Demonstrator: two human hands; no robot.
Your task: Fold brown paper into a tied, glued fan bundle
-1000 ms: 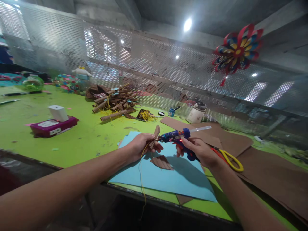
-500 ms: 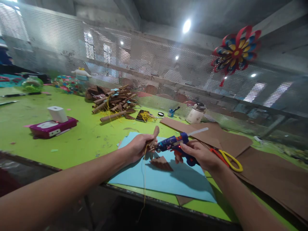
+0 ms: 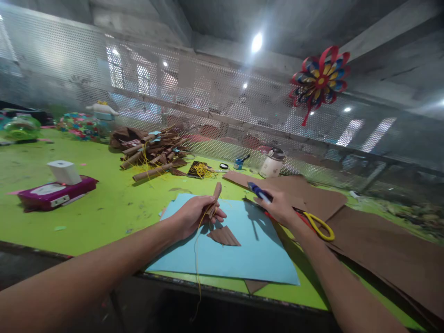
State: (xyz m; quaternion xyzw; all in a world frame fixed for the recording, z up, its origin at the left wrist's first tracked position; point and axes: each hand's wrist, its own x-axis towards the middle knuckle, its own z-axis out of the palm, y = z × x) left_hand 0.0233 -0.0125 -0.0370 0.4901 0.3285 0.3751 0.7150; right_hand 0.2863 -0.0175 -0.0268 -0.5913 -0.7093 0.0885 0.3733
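My left hand (image 3: 199,215) is closed on a narrow strip of brown corrugated cardboard (image 3: 215,196), held upright over a light blue sheet (image 3: 222,263). A yellow string (image 3: 196,259) trails from it past the table's front edge. Beneath the fingers lies a fan-shaped cardboard piece (image 3: 225,237) on the sheet. In my right hand (image 3: 279,208) is the blue hot glue gun (image 3: 258,190), raised above the sheet's right side. Most of its body is hidden by the hand. Red-and-yellow scissors (image 3: 321,226) rest beside my right wrist.
Large brown cardboard sheets (image 3: 385,259) cover the right side. Rolled cardboard tubes (image 3: 152,173) are piled at the back left, near tangled yellow string (image 3: 203,170). A purple power strip (image 3: 57,192) with a white plug stands left. A perforated metal screen (image 3: 208,101) borders the table.
My right hand has drawn the glue gun away from the cardboard strip and turned it. The left hand keeps its grip on the strip. The whole view has shifted slightly.
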